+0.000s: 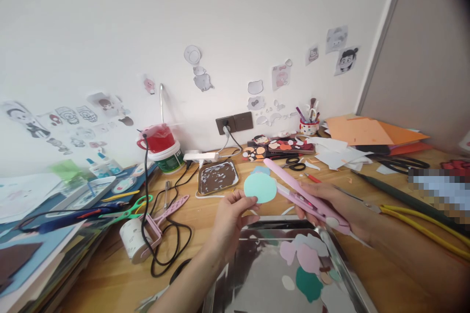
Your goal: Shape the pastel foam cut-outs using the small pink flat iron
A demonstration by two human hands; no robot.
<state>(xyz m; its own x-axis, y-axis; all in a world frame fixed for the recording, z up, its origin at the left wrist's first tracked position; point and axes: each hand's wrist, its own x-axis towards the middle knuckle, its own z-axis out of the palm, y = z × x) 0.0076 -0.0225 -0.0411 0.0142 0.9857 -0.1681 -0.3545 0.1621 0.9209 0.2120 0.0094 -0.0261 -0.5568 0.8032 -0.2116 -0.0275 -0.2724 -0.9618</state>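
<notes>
Pinched between the thumb and fingers of my left hand (237, 205) is a pale mint, rounded cut-out piece (260, 187), thin and flat like foam or paper. My right hand (317, 200) is wrapped around a pink hair straightener (312, 200), its plates parted at the tip. The tip lies close beside the mint piece's right edge; whether they touch I cannot tell. Below both hands is a shiny metal tray (253, 234). Inside it lie a lilac cut-out (307, 258), a dark green cut-out (309, 283) and other small pieces.
Scissors with green handles (135, 208), a pink roller (157, 227) and black cables (191, 234) lie left. Behind stand a brown-filled tray (218, 178), a bucket (167, 156) and a power strip (200, 156). Yellow-handled scissors (422, 227) and orange sheets (360, 131) are right.
</notes>
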